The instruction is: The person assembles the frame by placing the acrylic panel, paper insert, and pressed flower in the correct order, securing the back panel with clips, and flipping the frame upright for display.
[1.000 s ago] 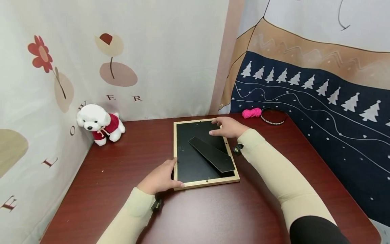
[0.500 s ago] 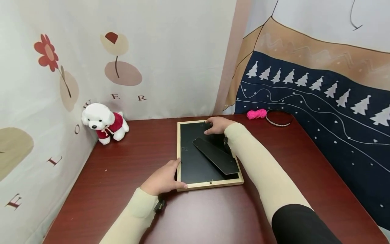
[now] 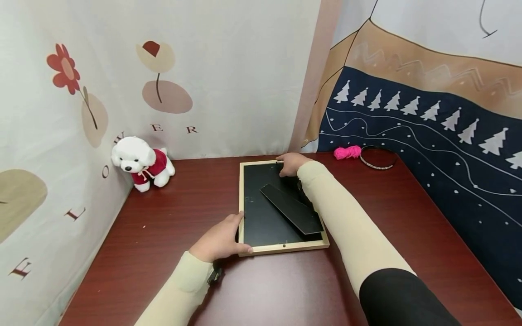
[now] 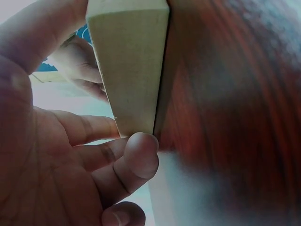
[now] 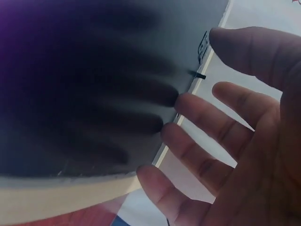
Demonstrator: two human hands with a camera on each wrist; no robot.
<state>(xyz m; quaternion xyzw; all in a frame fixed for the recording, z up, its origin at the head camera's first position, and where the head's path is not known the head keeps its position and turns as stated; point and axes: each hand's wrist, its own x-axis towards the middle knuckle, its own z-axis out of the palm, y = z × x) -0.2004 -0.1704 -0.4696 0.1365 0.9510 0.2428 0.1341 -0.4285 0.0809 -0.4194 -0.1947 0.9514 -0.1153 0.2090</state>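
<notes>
A picture frame (image 3: 266,249) with pale wooden edges lies back side up on the table, its black backing (image 3: 257,222) showing. A black easel leg (image 3: 291,209) slants across that backing. My left hand (image 3: 218,240) holds the near left corner, thumb at the front edge and fingers along the left side. In the left wrist view, fingertips (image 4: 142,153) press against the wooden side. At the far right corner, my right hand (image 3: 292,164) touches the frame's edge. The right wrist view has its fingertips (image 5: 186,101) at the backing's edge, beside a small metal hanger (image 5: 202,46) and dark tab (image 5: 201,75).
A white plush dog (image 3: 140,163) in a red outfit sits at the back left of the brown table (image 3: 183,194). Pink yarn (image 3: 347,152) and a dark headband (image 3: 377,166) lie at the back right. Printed cloths (image 3: 236,81) hang behind and beside the table.
My right hand has moved left and forward onto the frame's far edge, from hovering over its right part. My left hand keeps its place at the near left corner.
</notes>
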